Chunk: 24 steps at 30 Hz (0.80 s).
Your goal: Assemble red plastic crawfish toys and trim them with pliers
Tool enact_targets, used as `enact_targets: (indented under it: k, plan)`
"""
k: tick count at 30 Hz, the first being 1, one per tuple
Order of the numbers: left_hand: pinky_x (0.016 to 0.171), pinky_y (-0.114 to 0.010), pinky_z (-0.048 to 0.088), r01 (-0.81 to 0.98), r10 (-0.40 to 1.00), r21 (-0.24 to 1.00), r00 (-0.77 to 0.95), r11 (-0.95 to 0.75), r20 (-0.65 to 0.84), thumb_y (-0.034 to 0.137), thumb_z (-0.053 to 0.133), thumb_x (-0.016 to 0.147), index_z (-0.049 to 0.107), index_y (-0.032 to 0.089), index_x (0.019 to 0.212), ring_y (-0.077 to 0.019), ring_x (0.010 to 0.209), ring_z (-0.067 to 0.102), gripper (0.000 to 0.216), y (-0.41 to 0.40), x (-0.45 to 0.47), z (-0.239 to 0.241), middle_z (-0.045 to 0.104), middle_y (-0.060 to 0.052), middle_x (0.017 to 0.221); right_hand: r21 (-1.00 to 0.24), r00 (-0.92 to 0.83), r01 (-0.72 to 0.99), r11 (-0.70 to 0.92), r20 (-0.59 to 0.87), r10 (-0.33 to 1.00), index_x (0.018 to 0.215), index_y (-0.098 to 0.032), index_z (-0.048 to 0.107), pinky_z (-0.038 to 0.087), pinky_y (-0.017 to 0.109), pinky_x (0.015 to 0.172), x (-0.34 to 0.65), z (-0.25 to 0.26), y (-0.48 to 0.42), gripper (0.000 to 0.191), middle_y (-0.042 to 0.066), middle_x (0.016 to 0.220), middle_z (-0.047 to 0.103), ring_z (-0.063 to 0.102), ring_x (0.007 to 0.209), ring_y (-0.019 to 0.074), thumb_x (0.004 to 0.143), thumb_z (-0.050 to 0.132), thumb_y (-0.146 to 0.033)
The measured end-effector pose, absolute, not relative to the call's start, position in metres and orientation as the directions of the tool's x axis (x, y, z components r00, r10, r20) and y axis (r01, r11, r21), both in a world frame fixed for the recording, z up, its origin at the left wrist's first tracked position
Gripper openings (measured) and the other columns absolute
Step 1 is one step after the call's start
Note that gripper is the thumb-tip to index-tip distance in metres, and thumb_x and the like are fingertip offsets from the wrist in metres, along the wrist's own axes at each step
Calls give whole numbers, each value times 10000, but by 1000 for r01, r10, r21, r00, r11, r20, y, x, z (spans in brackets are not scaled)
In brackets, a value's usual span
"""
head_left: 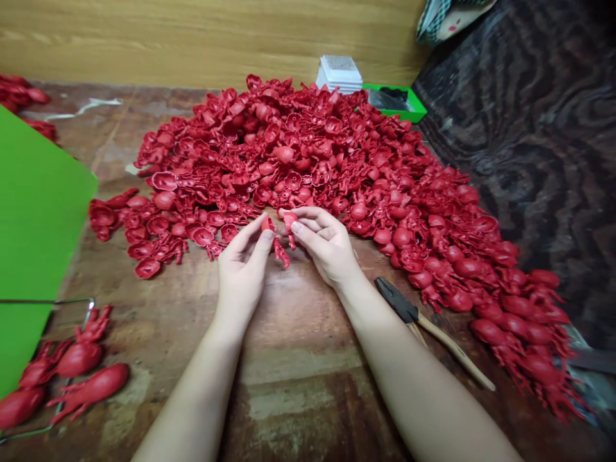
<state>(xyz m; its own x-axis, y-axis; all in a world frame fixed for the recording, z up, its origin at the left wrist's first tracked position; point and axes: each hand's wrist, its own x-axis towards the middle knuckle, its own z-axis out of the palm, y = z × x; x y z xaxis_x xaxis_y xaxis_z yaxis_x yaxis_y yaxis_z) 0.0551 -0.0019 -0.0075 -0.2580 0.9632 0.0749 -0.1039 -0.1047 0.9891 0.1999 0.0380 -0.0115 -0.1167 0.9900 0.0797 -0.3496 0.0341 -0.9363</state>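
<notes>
In front of the pile, my left hand [244, 260] pinches a red plastic figure half [280, 249] between thumb and fingers, its small limbs pointing down. Close beside it, my right hand [328, 244] grips another red plastic figure half [290, 222] the same way. A narrow gap separates the two pieces. Just beyond my fingertips begins a large heap of red plastic figure parts [283, 154], many of them hollow shells with thin limbs. My fingers cover part of both held pieces.
Pliers [399, 301] with pale handles lie right of my right forearm. Several joined red figures [96, 385] sit at lower left by a green bin [38, 237] and a metal wire. Behind the heap are white stacked blocks [339, 72] and a green tray [416, 110]. A dark board [524, 128] bounds the right.
</notes>
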Motion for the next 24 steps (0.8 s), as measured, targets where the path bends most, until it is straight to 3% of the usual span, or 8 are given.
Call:
enact_targets:
  k: [4,11,15,21,24]
  plan:
    - [1177,-468,541,-195,970,974,-234,-114,67,532,786,903,753,301,1324,-280,1309,708,481,0,54,-15,762,-66,1380,-915,-189,-402,-16,66,980,1070,-275,754,648,352,923,200,-10,36,356,36,1166,819,775,1024,198,797,893,-456]
    - [1049,-460,642,-286,969,956,-245,-66,-7,493,862,838,767,297,1303,-309,1258,737,513,1,58,-15,757,-73,1385,-925,-223,-378,-37,52,973,1077,-286,754,647,339,956,197,-9,36,361,23,1245,804,759,1113,200,795,890,-466]
    - [1071,-464,632,-284,969,955,-247,-85,13,429,879,833,791,295,1259,-297,1245,745,455,1,60,-11,776,-58,1349,-924,-246,-381,-39,60,967,1072,-297,736,646,346,967,196,-10,37,364,15,1270,793,745,1158,205,796,889,-480]
    - [1202,-473,519,-163,971,982,-230,-98,59,480,768,933,750,292,1342,-290,1400,639,450,0,56,-14,720,-63,1443,-937,-241,-348,-8,81,967,1094,-299,745,628,367,1027,198,-13,40,415,20,1261,793,736,1188,211,773,897,-515]
    - [1224,-465,495,-189,977,976,-199,-109,71,475,754,949,737,298,1360,-283,1443,598,448,0,54,-17,682,-60,1493,-936,-239,-351,-3,87,967,1105,-294,754,632,362,1024,198,-14,41,416,21,1246,798,747,1162,204,774,901,-499]
